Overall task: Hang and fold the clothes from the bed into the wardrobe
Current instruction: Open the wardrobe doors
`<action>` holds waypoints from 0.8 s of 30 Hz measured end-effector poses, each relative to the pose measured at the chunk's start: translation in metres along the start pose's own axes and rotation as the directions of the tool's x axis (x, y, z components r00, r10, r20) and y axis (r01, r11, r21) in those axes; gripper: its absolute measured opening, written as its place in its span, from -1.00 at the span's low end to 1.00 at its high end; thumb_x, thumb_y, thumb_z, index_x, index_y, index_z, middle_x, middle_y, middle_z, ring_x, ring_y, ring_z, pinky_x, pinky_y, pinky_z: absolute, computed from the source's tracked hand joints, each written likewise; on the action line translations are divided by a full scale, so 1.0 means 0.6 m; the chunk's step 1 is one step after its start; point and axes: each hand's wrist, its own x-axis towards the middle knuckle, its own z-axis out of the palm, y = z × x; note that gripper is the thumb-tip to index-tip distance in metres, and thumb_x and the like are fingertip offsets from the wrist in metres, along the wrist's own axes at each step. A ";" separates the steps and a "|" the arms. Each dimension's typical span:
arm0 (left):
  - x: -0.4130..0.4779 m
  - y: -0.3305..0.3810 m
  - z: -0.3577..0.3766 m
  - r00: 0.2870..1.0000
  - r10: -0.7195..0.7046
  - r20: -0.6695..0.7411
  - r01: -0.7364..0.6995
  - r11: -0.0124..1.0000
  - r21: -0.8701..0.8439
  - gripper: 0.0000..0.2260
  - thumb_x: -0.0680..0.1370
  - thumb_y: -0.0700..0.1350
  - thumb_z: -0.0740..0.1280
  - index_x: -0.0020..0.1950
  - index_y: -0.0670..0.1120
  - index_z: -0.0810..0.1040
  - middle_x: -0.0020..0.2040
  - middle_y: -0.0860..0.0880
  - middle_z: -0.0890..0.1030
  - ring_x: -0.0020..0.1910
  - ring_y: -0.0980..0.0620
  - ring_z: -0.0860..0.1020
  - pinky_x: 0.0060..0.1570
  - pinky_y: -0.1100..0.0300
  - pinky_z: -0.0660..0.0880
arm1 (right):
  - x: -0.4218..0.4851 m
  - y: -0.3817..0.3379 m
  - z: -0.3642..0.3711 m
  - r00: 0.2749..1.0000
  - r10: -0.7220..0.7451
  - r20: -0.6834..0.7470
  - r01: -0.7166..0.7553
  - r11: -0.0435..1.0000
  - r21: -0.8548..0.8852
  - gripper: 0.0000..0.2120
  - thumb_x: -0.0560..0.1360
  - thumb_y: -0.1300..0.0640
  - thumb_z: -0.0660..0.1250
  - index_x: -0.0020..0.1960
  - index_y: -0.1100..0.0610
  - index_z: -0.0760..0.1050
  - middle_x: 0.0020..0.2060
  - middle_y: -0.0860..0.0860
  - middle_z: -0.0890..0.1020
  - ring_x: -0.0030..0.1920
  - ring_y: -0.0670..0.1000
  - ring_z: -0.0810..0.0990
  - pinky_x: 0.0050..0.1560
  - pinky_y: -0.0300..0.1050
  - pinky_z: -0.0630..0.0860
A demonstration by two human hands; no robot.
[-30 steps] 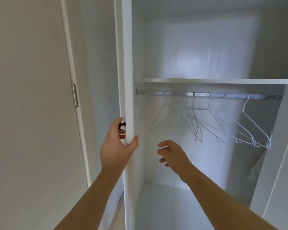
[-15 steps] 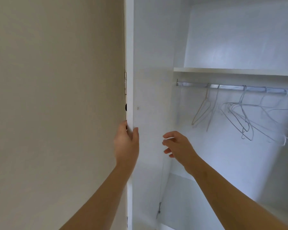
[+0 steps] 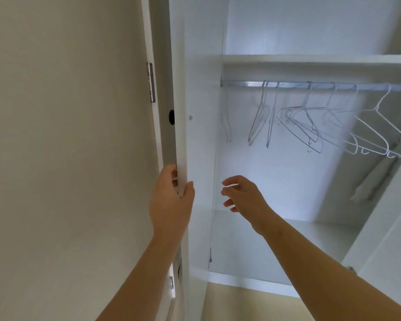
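A plain cream wall [image 3: 67, 158] fills the view from seven to eleven o'clock, with a silver metal hinge [image 3: 150, 82] on a door frame at its edge. The tall white wardrobe [image 3: 391, 239] stands open from twelve round to five o'clock. Its white flat-panel door [image 3: 199, 135] is swung wide and seen nearly edge-on at the centre. A small round black knob [image 3: 171, 117] sits on the door's outer face, toward ten o'clock of the centre.

The left hand [image 3: 171, 200] grips the door's free edge just below centre. The thumb lies on the inner face and the fingers wrap round to the outer side. The right hand [image 3: 243, 195] hangs in the air at four o'clock from the left hand. It is near the door's inner face, holds nothing, and its fingers are loosely curled.

Inside, a white shelf [image 3: 310, 59] runs across at one o'clock. Just under it is a shiny metal rail [image 3: 322, 85]. A row of thin white wire hangers [image 3: 310, 126] hangs bare from the rail, spread toward three o'clock. A strip of pale yellow floor [image 3: 241, 304] shows at six o'clock.
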 end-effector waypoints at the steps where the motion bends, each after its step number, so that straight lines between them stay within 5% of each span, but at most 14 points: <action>1: -0.011 0.000 -0.003 0.999 0.008 -0.033 -0.008 1.000 -0.011 -0.67 0.49 -0.17 0.36 0.24 -0.05 0.44 -0.03 0.16 0.49 -0.07 0.13 0.51 -0.12 0.30 0.43 | -0.007 0.007 -0.002 1.000 0.019 -0.015 -0.019 1.000 0.009 -0.89 0.54 0.17 0.21 0.05 0.03 0.44 -0.07 0.01 0.59 -0.22 -0.07 0.58 -0.12 -0.17 0.51; 5: -0.067 0.010 -0.003 0.973 0.200 -0.118 -0.201 0.980 0.006 -0.73 0.47 -0.20 0.37 0.16 -0.08 0.48 0.00 0.10 0.46 -0.06 0.11 0.47 -0.11 0.35 0.39 | -0.044 0.037 -0.025 0.993 0.090 -0.074 -0.085 0.994 0.066 -0.90 0.54 0.17 0.22 0.03 0.02 0.45 -0.09 -0.01 0.59 -0.23 -0.08 0.58 -0.24 -0.28 0.49; 9: -0.116 0.027 0.048 0.982 0.085 0.168 -0.058 0.986 -0.158 -0.79 0.51 -0.19 0.33 0.04 0.08 0.43 0.01 0.14 0.49 -0.09 0.20 0.51 -0.17 0.44 0.39 | -0.107 0.073 -0.081 0.971 0.158 -0.179 -0.136 0.982 0.129 -0.89 0.53 0.17 0.23 -0.04 -0.03 0.46 -0.13 -0.03 0.60 -0.27 -0.09 0.58 -0.24 -0.27 0.48; 13: -0.200 0.071 0.130 0.886 0.063 0.460 0.024 0.983 -0.182 -0.83 0.53 -0.17 0.31 -0.03 0.12 0.43 -0.05 0.18 0.47 -0.17 0.32 0.49 -0.24 0.50 0.35 | -0.217 0.120 -0.168 0.892 0.256 -0.372 -0.204 0.964 0.173 -0.88 0.52 0.17 0.23 -0.09 -0.06 0.45 -0.13 -0.03 0.60 -0.28 -0.11 0.59 -0.22 -0.26 0.51; 18: -0.383 0.145 0.196 0.613 0.136 0.779 0.021 0.982 -0.188 -0.90 0.54 -0.14 0.29 -0.01 0.06 0.48 0.04 0.14 0.49 -0.14 0.26 0.49 -0.24 0.53 0.32 | -0.423 0.184 -0.260 0.729 0.379 -0.570 -0.267 0.924 0.273 -0.89 0.54 0.18 0.21 -0.07 -0.02 0.45 -0.13 -0.02 0.59 -0.26 -0.06 0.58 -0.25 -0.25 0.48; 24: -0.641 0.232 0.190 0.201 0.129 0.971 0.079 0.986 -0.147 -0.89 0.52 -0.10 0.27 -0.04 0.13 0.48 0.01 0.16 0.53 -0.05 0.16 0.51 -0.11 0.23 0.41 | -0.710 0.248 -0.315 0.444 0.537 -0.717 -0.303 0.843 0.444 -0.84 0.53 0.24 0.19 -0.13 0.00 0.44 -0.22 -0.02 0.56 -0.35 -0.07 0.53 -0.33 -0.25 0.41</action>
